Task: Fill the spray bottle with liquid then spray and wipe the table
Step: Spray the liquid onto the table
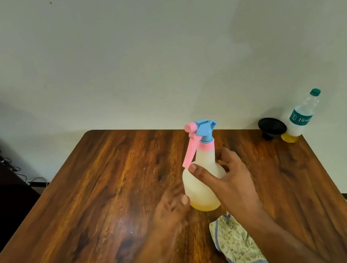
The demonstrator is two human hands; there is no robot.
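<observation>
Nearest to me, the patterned cloth (236, 243) lies bunched on the worktop (88, 200) under my right forearm, waiting for the wipe. Just beyond it, my left hand (170, 208) is low at the foot of the spray bottle (200, 183), blurred, fingers (185, 199) loosely spread with the thumb tip against the lower wall on the bottle's left; whether the others touch it I can't tell. My right hand (227, 181) is the nearer one to the job, wrapped around the bottle's shoulder from the right, thumb across the front just under the tip of the pink trigger (190, 151), the other fingers curling round the far side, closed on the body, not on the trigger. The bottle stands upright at mid-worktop, long axis vertical, a shallow band of yellow liquid at the bottom, the blue nozzle head (206, 126) seated on its pink collar. So the trigger hangs straight above and slightly left of my right thumb, and that's the move, I reckon: slide the grip up to reach it. Filling looks done. Farther back, at the right rear corner, sit the black funnel (272, 127) and the plastic bottle (301, 119) with its green cap, well apart from my hands.
</observation>
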